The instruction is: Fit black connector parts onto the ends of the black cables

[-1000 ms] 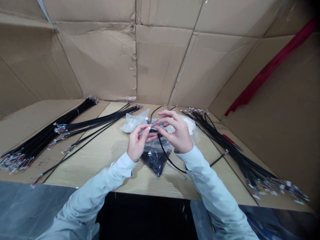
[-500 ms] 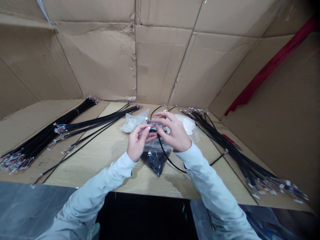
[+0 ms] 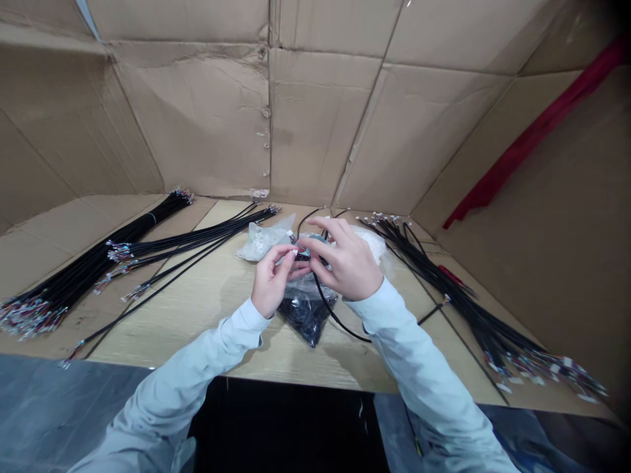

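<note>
My left hand [image 3: 272, 277] pinches a small white connector [image 3: 295, 252] between thumb and fingers. Close beside it, my right hand [image 3: 349, 263] has its fingers closed on the wire end of a black cable [image 3: 329, 309]. That cable curves down from the fingers and passes beneath my right forearm. Thin wires show between the two hands, too small to follow. Under the hands lies a clear bag of black parts [image 3: 306, 315]. Behind them are a clear bag of white parts [image 3: 263, 240] on the left and another white bag [image 3: 373, 244], partly hidden by my right hand.
Bundles of black cables [image 3: 123, 238] lie on the left of the table [image 3: 197, 328]. More cables [image 3: 458, 302] spread along the right, beside a red-handled tool [image 3: 454, 277]. Cardboard walls [image 3: 197, 118] enclose the back and sides. A red strip [image 3: 532, 135] hangs at right.
My right hand has shifted slightly right and turned a little, its fingers more bent. My left hand stays nearly in place with the connector.
</note>
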Motion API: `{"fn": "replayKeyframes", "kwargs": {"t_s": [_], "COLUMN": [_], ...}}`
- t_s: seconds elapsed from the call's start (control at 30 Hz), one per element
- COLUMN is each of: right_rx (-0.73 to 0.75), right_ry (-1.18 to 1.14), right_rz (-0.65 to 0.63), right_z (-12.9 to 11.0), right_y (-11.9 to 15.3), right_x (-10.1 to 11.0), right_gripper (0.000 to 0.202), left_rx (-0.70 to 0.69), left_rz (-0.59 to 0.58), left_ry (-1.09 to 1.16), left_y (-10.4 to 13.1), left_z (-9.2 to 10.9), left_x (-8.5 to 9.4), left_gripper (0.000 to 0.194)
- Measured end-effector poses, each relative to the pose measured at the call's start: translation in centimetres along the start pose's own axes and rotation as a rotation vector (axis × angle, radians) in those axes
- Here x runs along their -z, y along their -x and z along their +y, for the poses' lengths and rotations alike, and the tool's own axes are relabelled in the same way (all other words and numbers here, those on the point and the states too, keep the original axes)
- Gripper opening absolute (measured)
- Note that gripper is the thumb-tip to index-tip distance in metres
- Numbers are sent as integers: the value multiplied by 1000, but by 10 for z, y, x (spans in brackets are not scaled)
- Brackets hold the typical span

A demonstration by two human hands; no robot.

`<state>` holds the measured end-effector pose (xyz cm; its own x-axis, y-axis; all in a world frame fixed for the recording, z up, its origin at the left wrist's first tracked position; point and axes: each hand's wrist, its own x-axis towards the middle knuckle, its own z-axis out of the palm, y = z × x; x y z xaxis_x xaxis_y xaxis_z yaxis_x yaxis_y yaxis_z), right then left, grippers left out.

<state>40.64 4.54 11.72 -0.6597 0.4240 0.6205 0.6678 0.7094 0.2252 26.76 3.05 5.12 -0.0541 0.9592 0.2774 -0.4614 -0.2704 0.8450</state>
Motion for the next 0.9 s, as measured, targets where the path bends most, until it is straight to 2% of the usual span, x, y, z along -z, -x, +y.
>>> {"fn": "replayKeyframes", "kwargs": {"t_s": [0.17,0.37,0.6,0.77,0.9], "right_rx": [33,-116,-350,-376,-367], "right_ry": [-88,-328,-424,-434,-423], "right_rz": [73,208,156,126,233], "right_z": [0,6,14,11,0], "right_y": [3,12,11,9,9], "right_x": [4,-3,-17,-21,-12], "right_gripper": [20,8,9,10,19], "left_rx": [-4,12,-8,-22,-12], "left_rz": [-8,-16,-40,-24,-5], "left_ry": [14,15,-15,-8,-5], "left_y": [0,0,1,1,1], "left_z": [0,1,1,0,1], "left_x": [0,0,0,-1,-1], "left_gripper": [26,26,25,24,25]}}
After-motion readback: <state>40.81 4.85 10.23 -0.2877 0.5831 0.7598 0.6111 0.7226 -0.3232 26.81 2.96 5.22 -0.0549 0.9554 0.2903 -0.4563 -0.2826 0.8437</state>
